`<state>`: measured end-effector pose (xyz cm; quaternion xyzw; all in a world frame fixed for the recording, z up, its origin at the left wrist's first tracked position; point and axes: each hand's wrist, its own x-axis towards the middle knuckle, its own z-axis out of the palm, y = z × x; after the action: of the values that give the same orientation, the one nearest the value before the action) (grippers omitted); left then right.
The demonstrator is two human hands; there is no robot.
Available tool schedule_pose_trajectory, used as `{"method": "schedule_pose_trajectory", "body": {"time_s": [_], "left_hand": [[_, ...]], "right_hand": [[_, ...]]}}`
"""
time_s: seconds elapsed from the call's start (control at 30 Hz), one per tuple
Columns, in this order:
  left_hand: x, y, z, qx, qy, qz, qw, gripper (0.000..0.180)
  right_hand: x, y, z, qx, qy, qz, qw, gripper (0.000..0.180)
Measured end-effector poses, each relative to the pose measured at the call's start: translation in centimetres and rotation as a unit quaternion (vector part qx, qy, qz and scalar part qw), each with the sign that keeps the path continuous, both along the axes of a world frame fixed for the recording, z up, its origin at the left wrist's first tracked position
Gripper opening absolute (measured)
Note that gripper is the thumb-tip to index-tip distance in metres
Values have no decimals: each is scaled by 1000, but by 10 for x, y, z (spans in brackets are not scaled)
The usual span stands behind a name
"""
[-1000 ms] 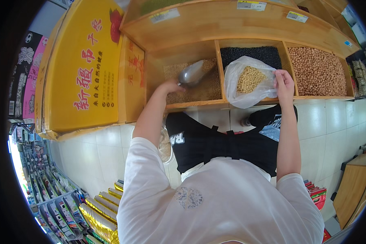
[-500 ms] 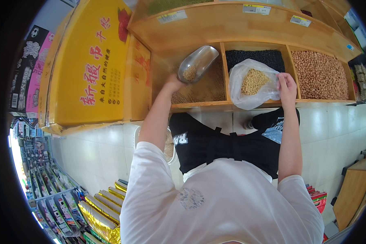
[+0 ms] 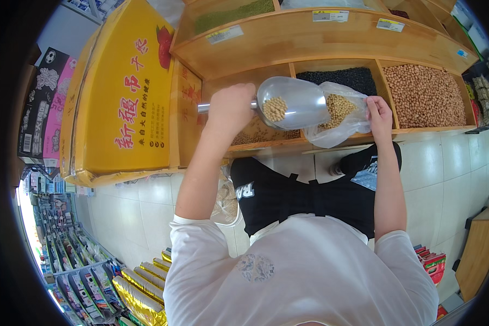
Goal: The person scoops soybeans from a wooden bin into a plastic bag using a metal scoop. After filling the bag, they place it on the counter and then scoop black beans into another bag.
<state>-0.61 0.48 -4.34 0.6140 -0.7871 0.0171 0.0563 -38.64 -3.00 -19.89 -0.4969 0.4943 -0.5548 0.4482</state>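
My left hand [image 3: 231,106] is closed round the handle of a metal scoop [image 3: 293,98]. Some pale yellow soybeans [image 3: 274,109] lie in the scoop, near its handle end. Its front lip reaches over the opening of a clear plastic bag [image 3: 331,135], which has more soybeans [image 3: 339,108] inside. With fingers pinched on the bag's right edge, my right hand [image 3: 380,113] holds it at the front of the wooden bins. Part of the bag's opening is hidden behind the scoop. Under the scoop, a bin with a thin layer of soybeans [image 3: 255,135] shows.
Black beans [image 3: 342,79] fill the middle bin and reddish-brown peanuts [image 3: 426,98] the right one. A yellow carton [image 3: 119,98] stands at the left. Below are a white bucket [image 3: 225,209] and gold packages [image 3: 141,288]. A wooden upper tier [image 3: 288,38] rises behind.
My left hand has raised the scoop from the left bin and swung it right, levelling it, so its lip is now over the bag. My right hand still holds the bag.
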Motion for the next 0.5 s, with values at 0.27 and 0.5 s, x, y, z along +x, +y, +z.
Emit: {"method": "schedule_pose_trajectory", "body": {"time_s": [0.27,0.5], "left_hand": [[-42,3,14,24,-135,16,990,25],[13,2,31,20,-70,75,995,30]], "right_hand": [[-2,-1,-2,-8,-11,5,1000,17],[-2,0,0,-5,-3,9,1000,17]]}}
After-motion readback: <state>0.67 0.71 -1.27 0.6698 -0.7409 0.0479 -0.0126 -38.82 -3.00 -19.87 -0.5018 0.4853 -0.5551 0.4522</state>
